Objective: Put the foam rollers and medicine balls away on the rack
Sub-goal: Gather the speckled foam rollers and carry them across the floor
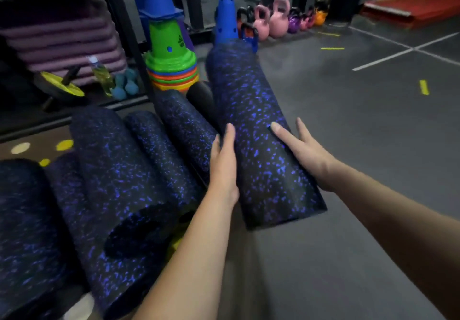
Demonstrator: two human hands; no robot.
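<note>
A long black foam roller with blue flecks (258, 130) lies tilted between my two hands, its far end pointing up and away. My left hand (224, 162) presses flat against its left side with straight fingers. My right hand (302, 150) presses on its right side, fingers straight and spread. Several more flecked foam rollers (119, 170) lie side by side to the left, one with its hollow end facing me. A dark metal rack (124, 33) stands behind them at the upper left. No medicine ball is in view.
Stacked coloured cones (171, 65) with blue cones above stand behind the rollers. Pink and purple kettlebells (278, 18) line the far floor. Purple mats (64, 43), teal dumbbells (124, 83), a bottle and a yellow ab wheel (62, 85) sit in the rack. Grey floor (361, 133) spreads right.
</note>
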